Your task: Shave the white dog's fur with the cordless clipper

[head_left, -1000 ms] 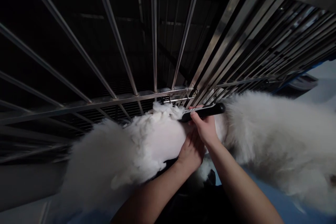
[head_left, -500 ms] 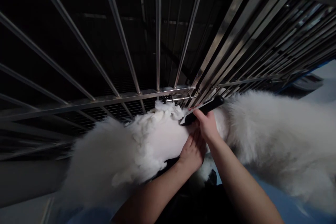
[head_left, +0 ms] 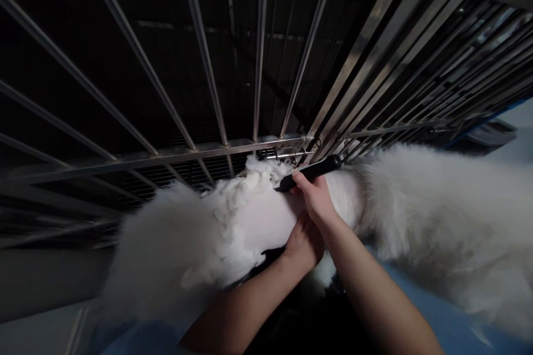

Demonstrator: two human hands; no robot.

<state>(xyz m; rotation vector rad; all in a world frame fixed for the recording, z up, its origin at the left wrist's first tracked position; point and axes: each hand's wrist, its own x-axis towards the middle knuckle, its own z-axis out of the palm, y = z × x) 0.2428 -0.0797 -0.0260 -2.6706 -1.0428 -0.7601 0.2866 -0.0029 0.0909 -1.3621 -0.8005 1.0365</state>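
A white, thick-coated dog (head_left: 441,199) stretches across the view, with a shaved band of pale skin (head_left: 262,222) around its middle. My right hand (head_left: 314,194) is closed around black hair clippers (head_left: 310,171). Their tip rests at the edge of the bare skin, against a ridge of loose cut fur (head_left: 260,175). Below and partly behind the right wrist, my left hand (head_left: 305,241) lies on the shaved side, its fingers stretched along the skin and partly covered. The dog's head cannot be made out.
Metal cage bars (head_left: 204,55) rise right behind the dog, with a horizontal frame rail (head_left: 175,156) and a slide latch (head_left: 291,153) close to the clippers. A blue surface (head_left: 428,299) shows beneath the dog at lower right.
The clippers and my right hand have moved left along the dog's shaved skin toward the loose fur. My left hand has stayed almost in place. The view has shifted slightly.
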